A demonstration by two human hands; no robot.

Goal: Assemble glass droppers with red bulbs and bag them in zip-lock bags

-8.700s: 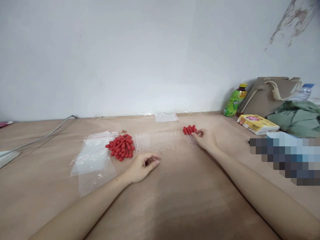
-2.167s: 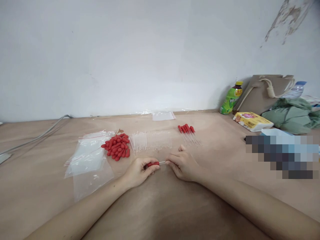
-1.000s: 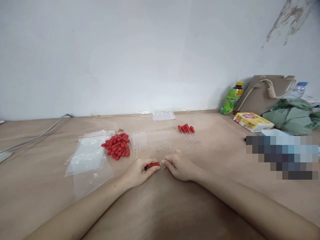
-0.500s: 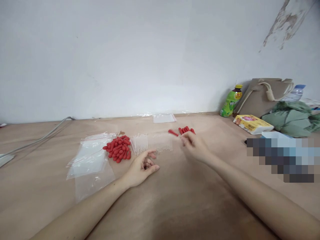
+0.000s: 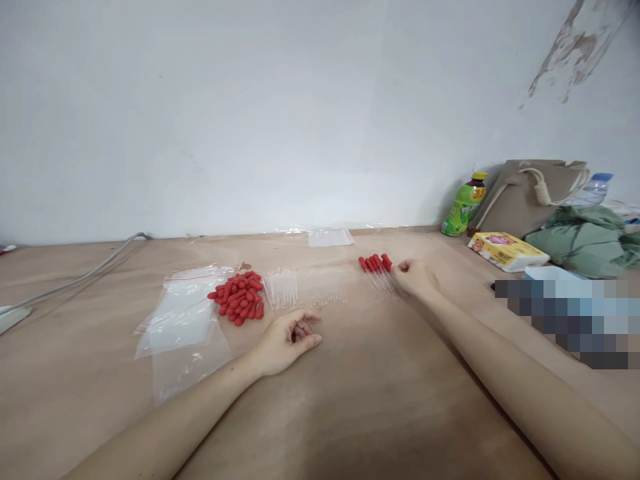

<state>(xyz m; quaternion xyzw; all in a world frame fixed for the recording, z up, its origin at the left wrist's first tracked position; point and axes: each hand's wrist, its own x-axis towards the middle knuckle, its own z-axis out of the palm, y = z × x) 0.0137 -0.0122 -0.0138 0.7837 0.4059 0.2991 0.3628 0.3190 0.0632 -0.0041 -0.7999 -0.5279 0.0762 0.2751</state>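
Note:
My left hand [image 5: 290, 341] rests on the brown surface [image 5: 350, 400], fingers curled but apart, with nothing in it. Just beyond it lies a row of clear thin tubes [image 5: 320, 290]. A heap of red rubber bulbs [image 5: 237, 297] sits left of the tubes. My right hand [image 5: 415, 277] is at the right end of a row of red-topped droppers [image 5: 373, 263]. Its fingers are pinched at the rightmost red bulb [image 5: 387, 262], whose thin clear tube runs towards the fingers.
Plastic bags [image 5: 185, 313] lie left of the heap, and another bag [image 5: 330, 237] is by the wall. At the right stand a green bottle [image 5: 463, 207], a yellow packet [image 5: 507, 252], a grey bag [image 5: 520, 200] and green cloth [image 5: 585, 240]. A cable [image 5: 100, 267] lies far left.
My right hand has moved right with a red-topped dropper, from beside the clear tubes to the right end of the dropper row. My left hand has stayed nearly still.

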